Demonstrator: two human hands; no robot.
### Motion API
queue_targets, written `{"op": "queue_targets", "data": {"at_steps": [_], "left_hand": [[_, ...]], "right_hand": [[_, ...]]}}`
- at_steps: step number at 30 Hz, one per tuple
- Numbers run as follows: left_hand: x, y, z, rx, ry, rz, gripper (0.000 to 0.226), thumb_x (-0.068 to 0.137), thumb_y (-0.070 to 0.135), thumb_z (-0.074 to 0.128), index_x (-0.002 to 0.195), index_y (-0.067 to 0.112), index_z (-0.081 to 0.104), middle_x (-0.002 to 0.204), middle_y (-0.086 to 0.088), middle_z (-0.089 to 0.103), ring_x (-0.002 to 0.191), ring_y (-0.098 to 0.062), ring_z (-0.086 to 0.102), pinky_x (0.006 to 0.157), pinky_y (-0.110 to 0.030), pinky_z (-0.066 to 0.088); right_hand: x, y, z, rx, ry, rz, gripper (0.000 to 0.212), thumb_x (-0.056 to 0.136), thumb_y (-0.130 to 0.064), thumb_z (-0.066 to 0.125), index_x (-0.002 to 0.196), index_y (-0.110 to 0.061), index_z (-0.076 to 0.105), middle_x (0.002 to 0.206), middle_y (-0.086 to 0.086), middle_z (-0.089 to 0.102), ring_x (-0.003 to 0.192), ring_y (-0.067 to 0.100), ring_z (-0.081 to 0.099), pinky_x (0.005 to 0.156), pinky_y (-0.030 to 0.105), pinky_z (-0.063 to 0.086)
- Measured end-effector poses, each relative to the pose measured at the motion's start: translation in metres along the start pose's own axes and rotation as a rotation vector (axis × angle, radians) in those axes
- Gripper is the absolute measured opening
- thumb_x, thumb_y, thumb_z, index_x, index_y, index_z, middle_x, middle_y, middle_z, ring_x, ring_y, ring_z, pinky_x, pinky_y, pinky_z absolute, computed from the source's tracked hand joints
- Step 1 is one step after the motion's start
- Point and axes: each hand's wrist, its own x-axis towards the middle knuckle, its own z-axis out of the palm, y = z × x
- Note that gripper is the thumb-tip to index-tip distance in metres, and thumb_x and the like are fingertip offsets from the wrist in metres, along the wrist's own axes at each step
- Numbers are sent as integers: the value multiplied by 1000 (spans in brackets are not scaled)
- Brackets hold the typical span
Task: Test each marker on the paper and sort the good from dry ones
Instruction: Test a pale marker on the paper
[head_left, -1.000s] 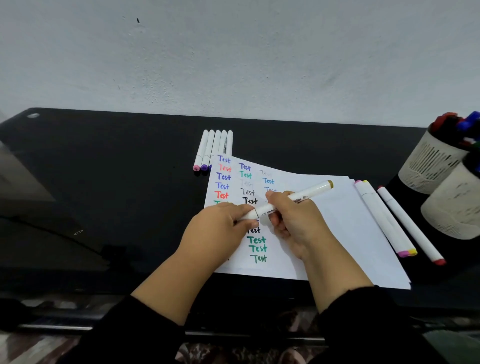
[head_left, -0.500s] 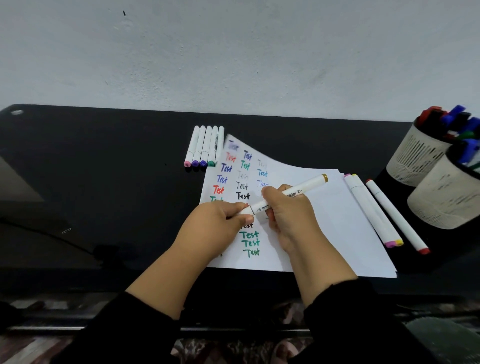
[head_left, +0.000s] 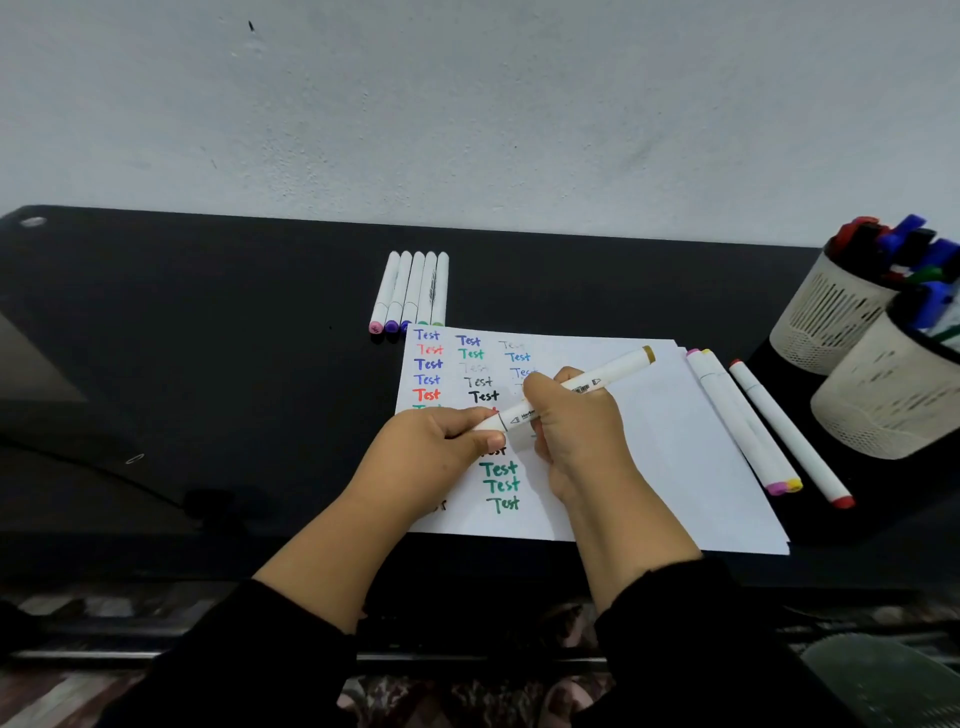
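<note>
Both grips stay on one marker (head_left: 571, 392), unchanged over the last second: left hand (head_left: 441, 447) pinches the near cap end, right hand (head_left: 576, 421) wraps the barrel, gold-capped end pointing far right. No gap shows at the cap seam; whether it is going on or off, cannot tell. Marker hovers over the paper (head_left: 675, 441), mid-bench (head_left: 208, 338). Five markers (head_left: 413, 291) lie far, three (head_left: 769, 431) right.

The black desk (head_left: 208, 338) has a glossy, smooth top that mirrors the markers lying on it. The white sheet of paper (head_left: 675, 441) looks matt and flat. The white marker with a gold end (head_left: 618, 371) has a smooth plastic barrel. The two cream perforated pen cups (head_left: 831, 322) look like matt plastic. The pale wall (head_left: 467, 104) is rough and matt.
</note>
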Motion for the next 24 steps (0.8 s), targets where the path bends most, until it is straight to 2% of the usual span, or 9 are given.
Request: {"op": "queue_targets", "data": {"at_steps": [2, 5, 8, 12, 15, 18, 21, 22, 24], "left_hand": [[-1, -1, -1, -17, -17, 12, 21, 85, 25, 67, 80, 45, 64, 70, 27, 64, 63, 11, 61, 58, -12, 49], [-2, -2, -1, -34, -24, 20, 22, 86, 24, 66, 78, 45, 64, 68, 28, 65, 64, 11, 62, 58, -6, 48], [-4, -2, 1, -39, -1, 26, 17, 87, 24, 64, 91, 40, 68, 71, 26, 67, 68, 7, 64, 62, -10, 50], [-5, -3, 2, -8, 32, 31, 24, 86, 25, 66, 109, 31, 68, 94, 20, 67, 88, -1, 63, 78, -20, 51], [-5, -6, 2, 17, 46, 34, 30, 85, 26, 67, 114, 27, 66, 112, 17, 63, 104, -4, 58, 91, -21, 45], [-4, -6, 3, 23, 47, 38, 29, 85, 27, 67, 114, 27, 66, 109, 17, 62, 102, -3, 58, 86, -18, 46], [-4, -6, 3, -8, 50, 32, 18, 85, 26, 67, 101, 33, 69, 93, 24, 65, 85, 2, 62, 68, -16, 51], [-4, -6, 3, -24, 56, 28, 16, 85, 25, 67, 97, 35, 69, 88, 24, 66, 81, 2, 63, 69, -20, 52], [-4, -6, 3, -53, 71, 21, 17, 85, 25, 67, 100, 33, 70, 90, 20, 67, 84, -2, 64, 74, -25, 53]], "right_hand": [[1, -1, -1, -38, -56, -30, 39, 81, -2, 54, 54, -20, 32, 49, -3, 30, 46, 13, 27, 41, 20, 26], [1, -3, -2, -50, -77, -47, 41, 82, -1, 54, 53, -19, 32, 44, -5, 30, 43, 12, 27, 39, 18, 26], [-2, 0, 2, -29, 8, -30, 39, 80, -2, 53, 53, -20, 32, 46, -6, 31, 44, 12, 29, 43, 22, 26], [-3, -4, 1, 28, 124, 20, 35, 79, -4, 54, 56, -21, 35, 47, -5, 33, 43, 11, 30, 41, 22, 26], [7, -18, -20, 86, 223, 13, 36, 80, -3, 49, 58, -22, 28, 43, -7, 25, 40, 11, 20, 37, 17, 18], [9, -21, -30, 75, 182, 31, 35, 80, -3, 47, 59, -22, 27, 42, -7, 24, 38, 9, 19, 38, 17, 17], [6, -18, -30, 25, 115, 54, 31, 85, -12, 55, 60, -19, 39, 43, -5, 34, 35, 6, 27, 35, 17, 22], [5, -18, -31, 4, 86, 50, 29, 88, -19, 59, 62, -17, 46, 43, -3, 41, 35, 6, 31, 35, 18, 25], [5, -19, -37, -20, 13, 12, 29, 91, -35, 60, 70, -15, 57, 50, 1, 57, 42, 8, 40, 41, 19, 32]]}}
